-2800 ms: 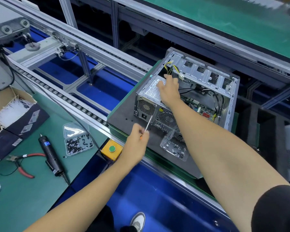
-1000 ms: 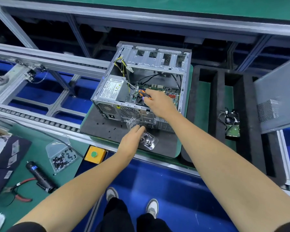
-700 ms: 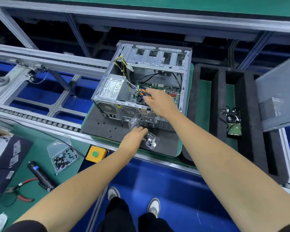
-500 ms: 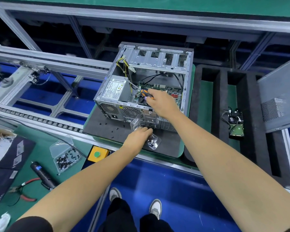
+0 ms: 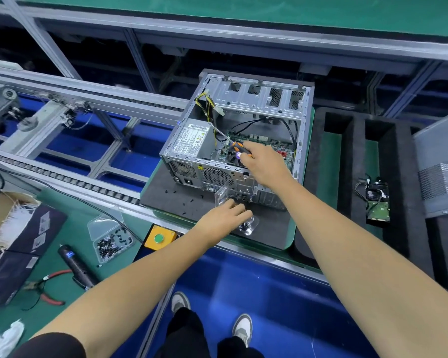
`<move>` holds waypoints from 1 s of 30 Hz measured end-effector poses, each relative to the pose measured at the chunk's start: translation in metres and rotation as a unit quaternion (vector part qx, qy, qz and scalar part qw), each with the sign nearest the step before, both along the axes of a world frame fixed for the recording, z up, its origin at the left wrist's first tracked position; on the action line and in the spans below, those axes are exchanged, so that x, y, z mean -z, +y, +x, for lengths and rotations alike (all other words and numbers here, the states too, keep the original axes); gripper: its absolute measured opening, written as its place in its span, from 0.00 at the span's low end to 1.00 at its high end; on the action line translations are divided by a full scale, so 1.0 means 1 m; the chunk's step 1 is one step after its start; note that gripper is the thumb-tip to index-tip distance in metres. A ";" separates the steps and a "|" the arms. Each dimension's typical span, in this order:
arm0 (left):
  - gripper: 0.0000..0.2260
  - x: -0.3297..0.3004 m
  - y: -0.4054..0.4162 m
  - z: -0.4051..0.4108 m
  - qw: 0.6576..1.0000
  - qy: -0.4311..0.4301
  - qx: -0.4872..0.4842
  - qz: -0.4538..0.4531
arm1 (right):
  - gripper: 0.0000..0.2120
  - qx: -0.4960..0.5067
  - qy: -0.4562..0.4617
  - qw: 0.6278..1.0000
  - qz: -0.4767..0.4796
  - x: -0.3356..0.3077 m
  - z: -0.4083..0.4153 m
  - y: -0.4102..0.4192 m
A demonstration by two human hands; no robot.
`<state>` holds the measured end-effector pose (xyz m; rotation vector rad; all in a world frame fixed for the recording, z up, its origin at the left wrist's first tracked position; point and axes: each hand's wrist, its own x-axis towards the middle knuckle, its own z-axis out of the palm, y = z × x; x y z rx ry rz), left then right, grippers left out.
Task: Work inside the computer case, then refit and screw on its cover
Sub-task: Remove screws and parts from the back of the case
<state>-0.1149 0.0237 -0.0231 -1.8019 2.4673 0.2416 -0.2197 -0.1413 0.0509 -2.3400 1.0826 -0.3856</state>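
Observation:
The open grey computer case (image 5: 259, 99) lies on a black foam pad (image 5: 171, 200) on the conveyor, its power supply and motherboard exposed. My right hand (image 5: 264, 166) hovers over the case's near edge and grips an orange-and-black screwdriver (image 5: 237, 146), whose shaft points left and away over the power supply. My left hand (image 5: 223, 218) reaches into a small clear screw box (image 5: 251, 227) in front of the case; its fingertips are hidden. The grey side cover (image 5: 437, 161) stands tilted at the far right.
A hard drive (image 5: 378, 202) lies in a black foam tray right of the case. On the green bench at left are a second screw box (image 5: 111, 241), a black electric screwdriver (image 5: 76, 264), red pliers (image 5: 47, 288) and a cardboard box (image 5: 11, 223). A yellow button box (image 5: 159, 237) sits on the bench edge.
The screwdriver passed from my left hand to my right. In the last second my left hand has pushed further into the clear screw box; my right hand has barely moved.

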 end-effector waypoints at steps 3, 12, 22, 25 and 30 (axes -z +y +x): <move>0.35 -0.007 0.008 0.003 0.998 0.001 0.031 -0.052 | 0.14 0.006 0.000 1.000 -0.003 -0.001 -0.001 -0.001; 0.32 -0.013 0.058 0.079 0.992 0.065 -0.032 -0.106 | 0.10 0.004 -0.006 1.000 0.012 -0.005 -0.002 0.003; 0.13 0.032 0.052 0.165 0.945 0.128 -0.289 -0.082 | 0.10 0.045 0.009 0.999 0.002 0.004 0.004 -0.002; 0.10 0.037 0.052 0.169 0.952 0.150 -0.252 -0.082 | 0.11 0.056 0.024 0.998 0.014 0.003 0.006 -0.002; 0.13 0.050 0.054 0.182 0.951 0.177 -0.236 -0.095 | 0.14 0.061 0.023 0.997 0.029 -0.001 0.006 0.000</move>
